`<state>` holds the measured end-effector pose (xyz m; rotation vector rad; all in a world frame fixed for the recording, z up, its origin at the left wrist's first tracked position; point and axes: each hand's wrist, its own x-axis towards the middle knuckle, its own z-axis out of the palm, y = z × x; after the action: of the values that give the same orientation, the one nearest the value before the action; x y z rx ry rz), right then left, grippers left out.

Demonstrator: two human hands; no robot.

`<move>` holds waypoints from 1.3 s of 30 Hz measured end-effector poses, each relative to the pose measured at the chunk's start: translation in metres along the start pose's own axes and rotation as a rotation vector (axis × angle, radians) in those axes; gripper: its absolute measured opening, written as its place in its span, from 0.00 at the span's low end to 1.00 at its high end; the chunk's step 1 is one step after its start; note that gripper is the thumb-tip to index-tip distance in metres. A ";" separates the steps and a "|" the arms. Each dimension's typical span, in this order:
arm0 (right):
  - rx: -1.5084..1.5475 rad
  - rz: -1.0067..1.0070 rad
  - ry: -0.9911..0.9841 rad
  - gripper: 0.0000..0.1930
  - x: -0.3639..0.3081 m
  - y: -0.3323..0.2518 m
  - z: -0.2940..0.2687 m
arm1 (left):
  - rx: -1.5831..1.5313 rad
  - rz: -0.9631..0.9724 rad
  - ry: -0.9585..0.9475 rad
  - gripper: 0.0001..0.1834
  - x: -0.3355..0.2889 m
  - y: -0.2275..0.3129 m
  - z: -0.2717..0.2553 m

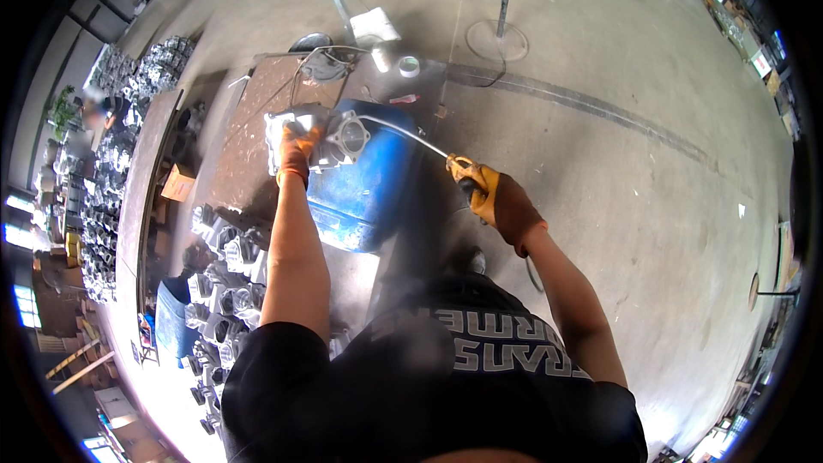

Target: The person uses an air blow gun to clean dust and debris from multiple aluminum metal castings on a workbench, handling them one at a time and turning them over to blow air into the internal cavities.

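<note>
A silvery metal casting (347, 139) with a round flanged opening rests on top of a blue plastic container (347, 221). My left hand (297, 147), in an orange glove, is closed on the casting from above. In my gloved right hand (501, 204) is a long-nozzled air blow gun (413, 135), its dark handle partly covered by my fingers. The gun's thin metal tube reaches left across the container, and its tip is close to the casting's round opening. Whether the tip touches the casting, I cannot tell.
A brown tabletop (244, 124) lies behind and left of the container. A white roll (409, 67) and a chair (375, 26) are beyond it. Several castings (230, 291) are piled at my left. A stand (506, 9) with a round base is farther ahead.
</note>
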<state>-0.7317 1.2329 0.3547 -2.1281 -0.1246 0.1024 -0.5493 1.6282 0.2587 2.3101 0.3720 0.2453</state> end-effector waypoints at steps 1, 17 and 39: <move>-0.009 0.003 0.021 0.12 -0.001 0.000 -0.004 | -0.041 0.001 0.001 0.25 -0.006 0.008 -0.001; 0.078 0.226 -0.175 0.21 -0.005 0.004 0.003 | -0.158 -0.015 -0.038 0.32 0.005 -0.019 -0.008; -0.177 -0.220 0.036 0.13 0.004 0.000 0.017 | -0.124 0.084 0.045 0.23 0.008 -0.029 -0.017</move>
<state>-0.7303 1.2473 0.3455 -2.2756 -0.3564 -0.0796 -0.5524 1.6609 0.2498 2.2029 0.2750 0.3525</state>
